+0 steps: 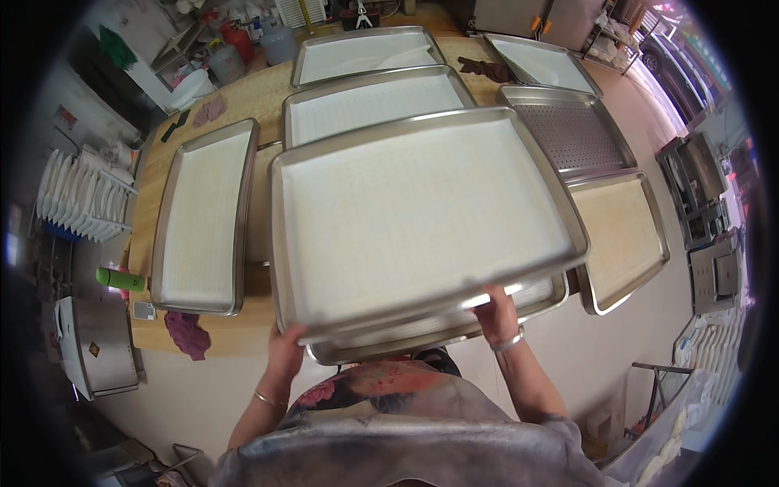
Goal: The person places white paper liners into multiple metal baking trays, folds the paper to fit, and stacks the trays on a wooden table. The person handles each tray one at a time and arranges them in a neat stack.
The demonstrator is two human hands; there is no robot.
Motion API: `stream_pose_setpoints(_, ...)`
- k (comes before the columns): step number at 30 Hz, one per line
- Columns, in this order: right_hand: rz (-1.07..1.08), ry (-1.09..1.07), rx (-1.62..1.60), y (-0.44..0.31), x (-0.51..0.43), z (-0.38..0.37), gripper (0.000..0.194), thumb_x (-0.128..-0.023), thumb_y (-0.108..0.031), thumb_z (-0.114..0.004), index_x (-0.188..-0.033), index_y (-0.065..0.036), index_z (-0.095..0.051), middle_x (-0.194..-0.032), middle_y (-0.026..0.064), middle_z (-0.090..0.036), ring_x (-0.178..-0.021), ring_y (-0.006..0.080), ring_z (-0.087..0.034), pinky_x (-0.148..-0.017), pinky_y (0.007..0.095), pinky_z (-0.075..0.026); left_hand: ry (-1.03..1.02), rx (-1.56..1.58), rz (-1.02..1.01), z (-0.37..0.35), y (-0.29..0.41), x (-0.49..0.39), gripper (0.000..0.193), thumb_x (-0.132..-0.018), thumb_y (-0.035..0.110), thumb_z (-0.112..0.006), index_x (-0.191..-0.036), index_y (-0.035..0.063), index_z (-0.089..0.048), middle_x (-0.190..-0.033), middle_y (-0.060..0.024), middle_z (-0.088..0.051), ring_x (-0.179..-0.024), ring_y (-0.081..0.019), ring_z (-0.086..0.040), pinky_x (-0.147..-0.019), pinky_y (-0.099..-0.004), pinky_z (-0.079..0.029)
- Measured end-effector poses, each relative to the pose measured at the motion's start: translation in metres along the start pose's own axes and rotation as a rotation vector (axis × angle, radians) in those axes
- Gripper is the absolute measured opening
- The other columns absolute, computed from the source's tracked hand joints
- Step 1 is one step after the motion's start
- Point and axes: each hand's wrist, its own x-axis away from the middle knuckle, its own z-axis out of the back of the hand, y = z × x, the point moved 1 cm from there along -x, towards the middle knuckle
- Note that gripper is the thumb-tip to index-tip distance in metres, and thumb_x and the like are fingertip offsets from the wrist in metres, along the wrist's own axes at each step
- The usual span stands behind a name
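A large metal baking tray [426, 213] lined with a pale sheet is held out before me. My left hand [286, 350] grips its near left corner, the thumb over the rim. My right hand [498, 313] grips the near rim to the right, its fingers partly hidden. Under it another metal tray [541, 301] shows along the near side; how it is supported cannot be seen. Behind the held tray a second lined tray [377, 106] lies on the wooden table [146, 225], partly covered from view.
Lined trays stand at the left [207, 219], the far side [365, 58] and the right [621, 237]. A perforated tray [569, 137] lies at the right. A green bottle [118, 279], a small scale [144, 311] and a purple cloth [186, 335] are by the left edge. Gas cylinders [234, 45] stand beyond.
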Motion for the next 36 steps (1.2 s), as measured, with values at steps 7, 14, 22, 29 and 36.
stream_pose_setpoints(7, 0.086, -0.146, 0.151, -0.05, -0.158, -0.068, 0.045, -0.092, -0.034, -0.062, -0.114, 0.004, -0.053, -0.108, 0.0142, -0.064, -0.097, 0.0258, -0.064, -0.084, 0.0371, -0.052, 0.094, 1.262, 0.412, -0.026, -0.032, -0.178, 0.015, -0.084, 0.002, -0.047, -0.07, 0.002, -0.05, -0.085, -0.0121, -0.056, -0.091, -0.0335, -0.061, -0.088, -0.0547, -0.053)
stream_pose_setpoints(14, 0.231, -0.105, 1.124, -0.035, -0.092, 0.004, 0.028, -0.091, -0.025, -0.061, -0.108, -0.003, -0.065, -0.102, 0.0136, -0.069, -0.091, 0.02, -0.067, -0.08, 0.0328, -0.052, 0.067, 1.218, 0.499, -0.045, -0.053, -0.287, 0.013, -0.087, 0.001, -0.041, -0.084, -0.0075, -0.051, -0.104, -0.0202, -0.057, -0.095, -0.0391, -0.061, -0.087, -0.0472, -0.058)
stream_pose_setpoints(22, 0.4, -0.359, 1.677, 0.0, 0.028, 0.048, 0.031, -0.074, -0.023, -0.073, -0.101, -0.01, -0.065, -0.101, 0.0067, -0.065, -0.094, 0.0275, -0.059, -0.082, 0.0392, -0.043, 0.11, 1.176, 0.571, -0.048, -0.091, -0.334, 0.026, -0.09, 0.007, -0.046, -0.107, -0.0115, -0.046, -0.114, -0.0257, -0.054, -0.105, -0.0414, -0.057, -0.095, -0.0477, -0.052)
stream_pose_setpoints(29, 0.565, -0.353, 1.738, 0.009, 0.032, 0.048, 0.034, -0.071, -0.028, -0.074, -0.1, -0.011, -0.066, -0.103, 0.0029, -0.065, -0.095, 0.0234, -0.058, -0.081, 0.037, -0.041, 0.131, 1.352, 0.718, -0.048, -0.116, -0.338, 0.038, -0.09, 0.009, -0.053, -0.12, -0.01, -0.043, -0.123, -0.0254, -0.048, -0.117, -0.0383, -0.047, -0.105, -0.049, -0.039)
stream_pose_setpoints(36, 0.667, -0.328, 1.699, 0.011, 0.034, 0.043, 0.029, -0.072, -0.031, -0.072, -0.092, -0.011, -0.068, -0.095, 0.0028, -0.067, -0.085, 0.0239, -0.059, -0.073, 0.0364, -0.041, 0.145, 1.114, 0.635, -0.011, -0.119, -0.281, 0.032, -0.088, 0.012, -0.06, -0.116, -0.0006, -0.053, -0.117, -0.0156, -0.054, -0.111, -0.025, -0.052, -0.101, -0.0399, -0.042)
